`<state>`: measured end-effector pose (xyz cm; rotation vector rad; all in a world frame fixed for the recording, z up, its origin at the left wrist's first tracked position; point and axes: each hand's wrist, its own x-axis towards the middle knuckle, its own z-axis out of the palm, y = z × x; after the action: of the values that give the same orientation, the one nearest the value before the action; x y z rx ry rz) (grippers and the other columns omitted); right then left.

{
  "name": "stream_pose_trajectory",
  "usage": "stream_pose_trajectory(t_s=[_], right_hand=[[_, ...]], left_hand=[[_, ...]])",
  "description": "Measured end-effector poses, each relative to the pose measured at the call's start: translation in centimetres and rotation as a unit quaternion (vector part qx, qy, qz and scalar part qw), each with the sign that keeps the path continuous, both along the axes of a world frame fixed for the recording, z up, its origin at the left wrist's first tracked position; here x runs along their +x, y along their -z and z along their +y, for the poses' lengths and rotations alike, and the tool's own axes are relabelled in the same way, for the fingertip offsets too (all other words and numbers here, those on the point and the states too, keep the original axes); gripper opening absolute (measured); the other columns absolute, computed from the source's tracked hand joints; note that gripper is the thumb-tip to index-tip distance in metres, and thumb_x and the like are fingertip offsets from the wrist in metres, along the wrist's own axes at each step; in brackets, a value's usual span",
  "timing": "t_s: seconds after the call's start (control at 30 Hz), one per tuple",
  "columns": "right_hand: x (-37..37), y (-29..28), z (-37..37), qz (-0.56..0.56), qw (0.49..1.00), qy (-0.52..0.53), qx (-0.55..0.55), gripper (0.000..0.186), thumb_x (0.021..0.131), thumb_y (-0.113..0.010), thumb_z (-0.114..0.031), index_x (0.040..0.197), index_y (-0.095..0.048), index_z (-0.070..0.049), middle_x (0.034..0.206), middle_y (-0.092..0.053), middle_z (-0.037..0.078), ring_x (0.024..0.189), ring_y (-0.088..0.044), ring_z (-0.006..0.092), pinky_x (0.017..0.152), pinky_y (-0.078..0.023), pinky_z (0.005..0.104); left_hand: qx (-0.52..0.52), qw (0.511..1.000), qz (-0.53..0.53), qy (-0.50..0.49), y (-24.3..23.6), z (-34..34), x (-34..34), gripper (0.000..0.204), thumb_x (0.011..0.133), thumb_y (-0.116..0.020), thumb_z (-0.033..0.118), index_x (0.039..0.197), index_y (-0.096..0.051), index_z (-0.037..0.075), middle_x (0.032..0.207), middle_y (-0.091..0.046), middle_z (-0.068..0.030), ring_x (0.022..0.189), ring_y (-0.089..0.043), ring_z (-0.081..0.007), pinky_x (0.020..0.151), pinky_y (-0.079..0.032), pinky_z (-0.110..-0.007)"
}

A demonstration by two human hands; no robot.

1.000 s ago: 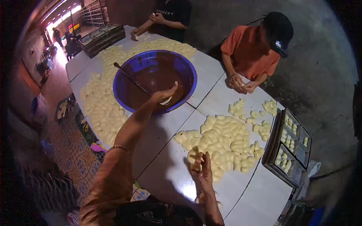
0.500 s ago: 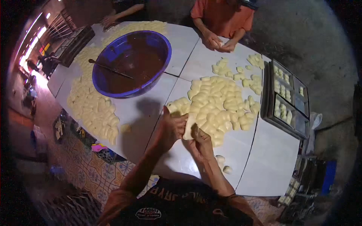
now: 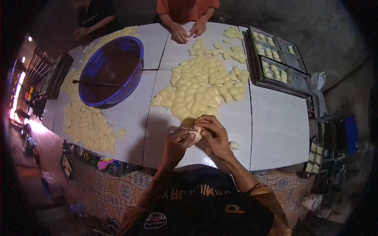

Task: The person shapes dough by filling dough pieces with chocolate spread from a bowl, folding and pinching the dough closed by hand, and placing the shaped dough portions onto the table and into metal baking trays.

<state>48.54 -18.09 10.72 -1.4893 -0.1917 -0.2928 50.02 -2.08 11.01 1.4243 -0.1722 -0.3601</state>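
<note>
Close above the table's near edge, my left hand (image 3: 178,142) and my right hand (image 3: 213,135) meet around one small piece of dough (image 3: 195,136). The fingers of both are closed on it, pinching it, and they cover much of it. Just beyond them spreads a large patch of pale dough pieces (image 3: 197,88), lying packed against each other on the white tabletop (image 3: 279,129). A rounded dough ball (image 3: 234,145) sits alone to the right of my right hand.
A blue basin (image 3: 140,69) with brown filling and a long-handled utensil (image 3: 96,83) stands at the left. More dough pieces (image 3: 88,128) lie around it. Baking trays (image 3: 252,65) with shaped dough are at the far right. Two people (image 3: 187,8) (image 3: 94,17) work across the table.
My view has shifted, so the table sits differently. The dough, stretched long between my hands before, is now bunched small between my fingertips. The person opposite has lowered their hands to the table.
</note>
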Motion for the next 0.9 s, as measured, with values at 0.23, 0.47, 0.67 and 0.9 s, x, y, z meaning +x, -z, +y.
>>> stream_pose_trajectory(t_s=[0.23,0.47,0.67,0.9], right_hand=[[-3.9,1.8,-2.0,0.135,0.989,0.034,-0.054,0.023,0.087,-0.062,-0.010,0.107,-0.066,0.000,0.084,-0.064,0.009,0.068,-0.060,0.0130,0.059,-0.048,0.0259],[-6.9,3.6,-7.8,0.397,0.853,-0.250,0.229,0.051,0.091,-0.054,-0.005,0.139,-0.037,-0.004,0.119,-0.055,0.008,0.093,-0.055,0.0125,0.072,-0.050,0.0281],[-5.2,5.3,-11.9,0.270,0.957,0.038,-0.103,0.042,0.077,-0.053,0.007,0.118,-0.060,-0.002,0.105,-0.063,0.010,0.081,-0.059,0.0136,0.066,-0.049,0.0238],[-5.2,8.8,-13.8,0.338,0.936,0.010,-0.095,0.051,0.066,-0.053,0.012,0.116,-0.059,0.002,0.121,-0.058,0.014,0.114,-0.055,0.0235,0.098,-0.044,0.0334]], left_hand=[[0.162,0.985,-0.041,-0.032,1.7,-3.4,-2.3,0.013,0.082,-0.069,0.010,0.081,-0.064,-0.002,0.080,-0.064,-0.0072,0.073,-0.061,-0.0161,0.068,-0.050,-0.028],[0.204,0.893,-0.360,0.175,-0.3,-5.7,-3.3,0.029,0.071,-0.072,0.001,0.099,-0.067,0.001,0.114,-0.054,-0.0111,0.104,-0.054,-0.0248,0.084,-0.047,-0.033],[-0.067,0.981,-0.156,0.090,3.9,-5.6,-2.3,0.077,0.077,-0.068,0.018,0.139,-0.027,0.001,0.133,-0.038,-0.0171,0.132,-0.036,-0.0324,0.109,-0.026,-0.044],[-0.020,0.990,-0.137,0.009,7.6,-2.2,1.2,0.053,0.085,-0.066,0.019,0.130,-0.041,0.004,0.125,-0.053,-0.0138,0.123,-0.047,-0.0237,0.106,-0.032,-0.040]])
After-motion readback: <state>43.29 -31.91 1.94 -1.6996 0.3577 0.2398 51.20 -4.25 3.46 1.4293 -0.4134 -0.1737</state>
